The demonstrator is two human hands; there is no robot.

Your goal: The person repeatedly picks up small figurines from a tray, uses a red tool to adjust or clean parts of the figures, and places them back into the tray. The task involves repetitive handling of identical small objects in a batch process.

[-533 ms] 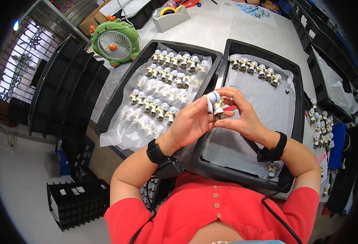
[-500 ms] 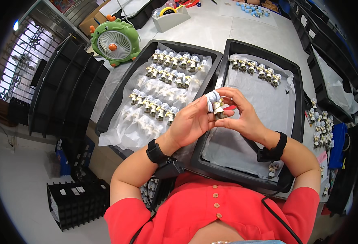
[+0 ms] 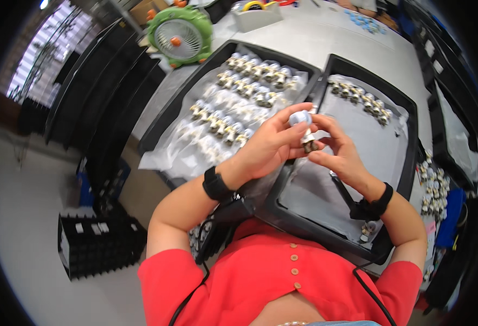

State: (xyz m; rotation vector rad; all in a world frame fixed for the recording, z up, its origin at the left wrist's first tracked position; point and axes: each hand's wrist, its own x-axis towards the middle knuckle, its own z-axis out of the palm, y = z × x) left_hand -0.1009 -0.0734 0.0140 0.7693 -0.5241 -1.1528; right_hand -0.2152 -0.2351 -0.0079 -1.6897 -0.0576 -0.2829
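Observation:
A small figurine (image 3: 302, 120) with a pale blue-grey head, white body and dark base is held upright between my hands. My left hand (image 3: 266, 145) pinches it, the thumb against its head. From the other side, the fingers of my right hand (image 3: 341, 152) close around its body. Beneath my hands is a black tray (image 3: 372, 81) lined with white paper, with a row of similar figurines (image 3: 358, 98) along its far edge. One lone figurine (image 3: 367, 231) lies in its near right corner. To the left, another black tray (image 3: 182, 89) holds several rows, some under translucent sheets.
A green fan (image 3: 180, 35) and a grey tape dispenser (image 3: 256, 17) stand at the back. More figurines (image 3: 433, 187) are heaped right of the trays, near a blue bin (image 3: 450, 217). Black crates (image 3: 100, 244) sit on the floor at left. Another person's hand is at the far edge.
The figurine has turned in my fingers and now stands straighter, its rounded head uppermost. Both hands stay on it. The whole view has shifted and tilted slightly.

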